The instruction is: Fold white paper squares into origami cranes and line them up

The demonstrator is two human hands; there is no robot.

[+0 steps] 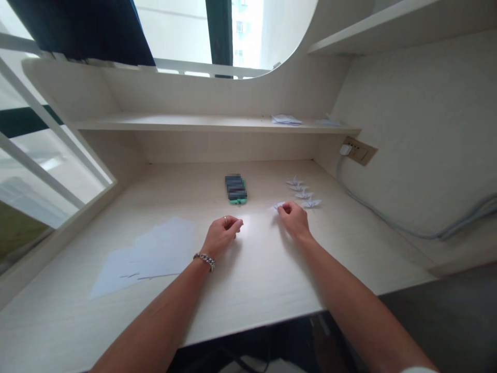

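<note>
Between the thumb and fingers of my right hand (294,217) is a small folded white paper crane (278,206), partly hidden by the fingertips. Several more paper cranes (304,195) stand in a row on the desk, just beyond and to the right of that hand. My left hand (222,235), with a ring and a chain bracelet, is held over the middle of the desk. Its thumb and fingers are closed together, and nothing shows in them. Beyond it lies a phone (238,201) with a green edge, its screen blurred out.
White paper sheets (161,251) lie overlapping on the left of the desk (264,290). Folded papers (286,119) rest on the back shelf (186,124). At the right wall, a grey cable (382,220) runs from a plug in the socket (361,151).
</note>
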